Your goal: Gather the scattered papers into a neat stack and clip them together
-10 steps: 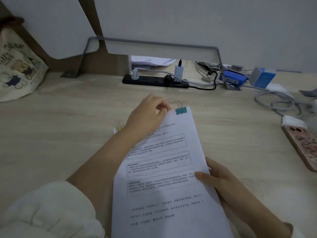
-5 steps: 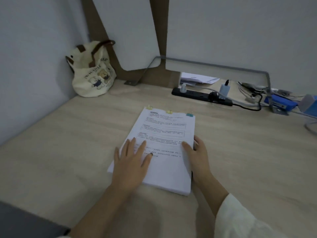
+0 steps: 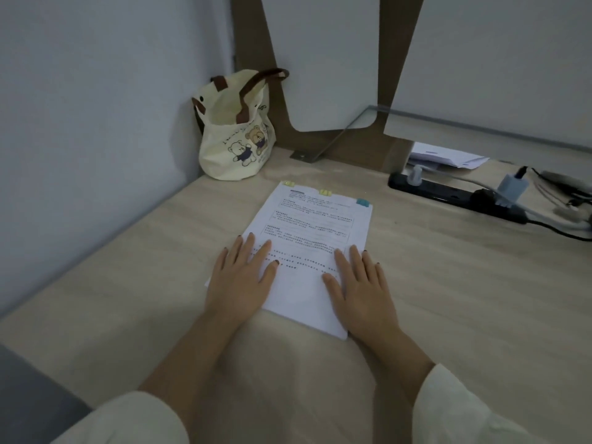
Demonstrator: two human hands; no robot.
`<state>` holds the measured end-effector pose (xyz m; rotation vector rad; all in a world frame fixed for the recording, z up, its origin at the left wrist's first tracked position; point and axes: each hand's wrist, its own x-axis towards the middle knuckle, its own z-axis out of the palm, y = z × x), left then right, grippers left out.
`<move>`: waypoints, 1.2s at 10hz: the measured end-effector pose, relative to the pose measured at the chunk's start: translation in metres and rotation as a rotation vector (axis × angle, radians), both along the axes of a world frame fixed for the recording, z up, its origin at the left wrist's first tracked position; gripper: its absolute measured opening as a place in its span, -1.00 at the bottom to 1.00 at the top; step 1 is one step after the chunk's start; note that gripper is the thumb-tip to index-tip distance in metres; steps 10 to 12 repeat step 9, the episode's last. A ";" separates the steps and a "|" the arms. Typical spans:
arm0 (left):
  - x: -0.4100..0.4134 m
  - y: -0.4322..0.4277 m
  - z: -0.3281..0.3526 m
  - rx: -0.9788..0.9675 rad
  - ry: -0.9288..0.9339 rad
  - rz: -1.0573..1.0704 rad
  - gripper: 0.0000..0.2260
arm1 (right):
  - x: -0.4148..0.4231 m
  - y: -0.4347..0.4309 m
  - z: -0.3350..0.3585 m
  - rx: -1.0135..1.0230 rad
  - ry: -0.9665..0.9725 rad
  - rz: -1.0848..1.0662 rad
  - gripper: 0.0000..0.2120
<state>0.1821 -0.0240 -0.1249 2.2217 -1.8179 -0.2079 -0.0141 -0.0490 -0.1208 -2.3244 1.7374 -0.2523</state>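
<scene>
A stack of printed white papers (image 3: 315,219) lies flat on the light wooden desk (image 3: 448,299). Three binder clips sit along its far edge: a pale yellow clip (image 3: 290,183) at the left corner, a yellow clip (image 3: 325,192) in the middle and a teal clip (image 3: 363,202) at the right corner. My left hand (image 3: 243,277) rests palm down on the stack's near left part, fingers spread. On the near right part lies my right hand (image 3: 360,290), also flat with fingers apart. Neither hand holds anything.
A cream tote bag (image 3: 235,136) with bear prints stands in the far left corner against the wall. A black power strip (image 3: 448,192) with plugs, a charger (image 3: 512,187) and cables lies at the far right. Loose white sheets (image 3: 445,157) lie under the back panel.
One second ago my left hand pinched the stack's top by the teal clip, stack lifted. Now the stack lies flat, both hands press on it, and my right hand has slid from its edge onto it.
</scene>
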 end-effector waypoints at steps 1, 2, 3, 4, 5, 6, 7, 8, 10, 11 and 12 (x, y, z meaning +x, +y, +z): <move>0.013 -0.027 -0.002 0.001 0.016 -0.025 -0.52 | 0.012 -0.023 -0.001 0.006 0.004 -0.016 -0.42; 0.022 -0.050 -0.003 -0.008 0.029 -0.035 -0.53 | 0.020 -0.044 -0.002 0.001 0.003 -0.024 -0.42; 0.028 -0.069 -0.003 -0.004 0.031 -0.045 -0.53 | 0.026 -0.062 -0.003 0.007 0.006 -0.027 -0.42; 0.032 -0.081 -0.003 0.007 0.042 -0.045 -0.53 | 0.029 -0.073 -0.003 -0.002 0.001 -0.038 -0.42; 0.032 -0.087 -0.003 -0.006 0.033 -0.052 -0.54 | 0.031 -0.076 -0.004 -0.010 0.006 -0.040 -0.42; 0.033 -0.084 -0.003 -0.048 0.043 -0.043 -0.55 | 0.028 -0.076 -0.003 0.002 -0.079 -0.038 -0.43; 0.030 -0.070 -0.008 -0.251 0.042 -0.042 -0.56 | 0.025 -0.067 0.000 0.000 -0.305 -0.083 -0.47; 0.020 -0.057 -0.004 -0.374 -0.013 -0.087 -0.54 | 0.016 -0.056 0.006 0.030 -0.463 -0.140 -0.49; 0.005 -0.029 -0.010 -0.409 0.021 -0.157 -0.61 | 0.001 -0.032 0.003 0.017 -0.517 -0.070 -0.52; 0.005 -0.029 -0.010 -0.409 0.021 -0.157 -0.61 | 0.001 -0.032 0.003 0.017 -0.517 -0.070 -0.52; 0.005 -0.029 -0.010 -0.409 0.021 -0.157 -0.61 | 0.001 -0.032 0.003 0.017 -0.517 -0.070 -0.52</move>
